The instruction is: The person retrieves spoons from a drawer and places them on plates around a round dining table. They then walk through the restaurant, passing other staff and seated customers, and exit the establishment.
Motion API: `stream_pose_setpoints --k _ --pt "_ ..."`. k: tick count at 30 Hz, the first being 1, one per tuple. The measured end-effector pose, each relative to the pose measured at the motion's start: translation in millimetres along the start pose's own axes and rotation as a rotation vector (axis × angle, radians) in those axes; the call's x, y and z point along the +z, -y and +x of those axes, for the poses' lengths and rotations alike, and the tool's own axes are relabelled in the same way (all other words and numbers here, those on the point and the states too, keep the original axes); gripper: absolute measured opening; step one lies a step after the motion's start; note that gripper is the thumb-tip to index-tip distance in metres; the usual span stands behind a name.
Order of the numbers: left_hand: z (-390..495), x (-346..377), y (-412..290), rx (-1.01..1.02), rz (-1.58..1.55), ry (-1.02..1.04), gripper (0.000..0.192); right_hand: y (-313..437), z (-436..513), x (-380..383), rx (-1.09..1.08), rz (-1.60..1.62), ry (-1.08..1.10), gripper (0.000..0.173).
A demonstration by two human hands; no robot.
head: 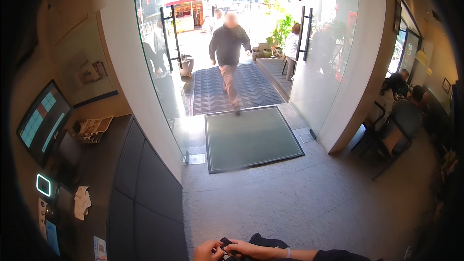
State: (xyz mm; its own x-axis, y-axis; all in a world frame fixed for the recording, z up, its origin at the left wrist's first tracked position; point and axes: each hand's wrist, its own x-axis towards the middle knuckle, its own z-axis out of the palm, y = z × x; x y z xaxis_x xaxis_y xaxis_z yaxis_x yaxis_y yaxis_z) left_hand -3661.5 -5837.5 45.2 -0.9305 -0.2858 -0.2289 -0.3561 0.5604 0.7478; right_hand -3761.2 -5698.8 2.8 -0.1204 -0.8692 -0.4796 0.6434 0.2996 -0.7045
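At the bottom edge of the view my left hand (208,251) and my right hand (242,247) meet, fingers curled around a small black object (227,241). Fingers cover much of it, so its exact kind cannot be told. A light band (288,252) circles my right wrist, above a dark sleeve (335,255). Just behind the hands lies dark cloth (267,241). In front of me stretches a grey stone floor (261,203) with a grey-green doormat (250,141) in the doorway.
Glass doors (324,61) stand open on both sides. A person (230,45) in a dark jacket walks in over the patterned outdoor mat (257,83). To the left, a dark counter (98,159) bears a monitor (45,123), newspapers (94,128) and paper slips (82,203). Seated people (407,112) are at right.
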Motion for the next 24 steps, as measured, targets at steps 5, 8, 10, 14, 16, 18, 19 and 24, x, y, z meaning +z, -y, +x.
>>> stream_pose_setpoints --k 5,8,10,14,16,18,19,24 --pt "25 -9 -17 0.192 -0.009 0.027 0.020 11 5 -21 -0.003 -0.024 -0.040 0.029" --pt "34 -14 -38 0.286 0.009 -0.026 0.020 33 -1 -29 -0.036 -0.055 -0.005 0.032" --pt "42 -13 -52 0.279 -0.011 -0.011 0.021 37 -3 -41 -0.114 -0.051 0.033 0.033" --pt "70 -3 -79 0.487 0.117 -0.151 0.007 52 -14 -63 -0.208 -0.061 0.025 0.034" --pt "91 9 -89 0.619 0.192 -0.156 0.008 64 -32 -76 -0.251 -0.099 -0.055 0.034" --pt "112 16 -96 0.730 0.224 -0.115 0.008 66 -40 -94 -0.262 -0.104 -0.094 0.034" --pt "120 18 -100 0.784 0.243 -0.089 0.008 67 -44 -101 -0.269 -0.102 -0.113 0.034" --pt "167 25 -127 0.712 0.225 0.199 0.007 69 -57 -132 -0.409 0.019 -0.363 0.039"
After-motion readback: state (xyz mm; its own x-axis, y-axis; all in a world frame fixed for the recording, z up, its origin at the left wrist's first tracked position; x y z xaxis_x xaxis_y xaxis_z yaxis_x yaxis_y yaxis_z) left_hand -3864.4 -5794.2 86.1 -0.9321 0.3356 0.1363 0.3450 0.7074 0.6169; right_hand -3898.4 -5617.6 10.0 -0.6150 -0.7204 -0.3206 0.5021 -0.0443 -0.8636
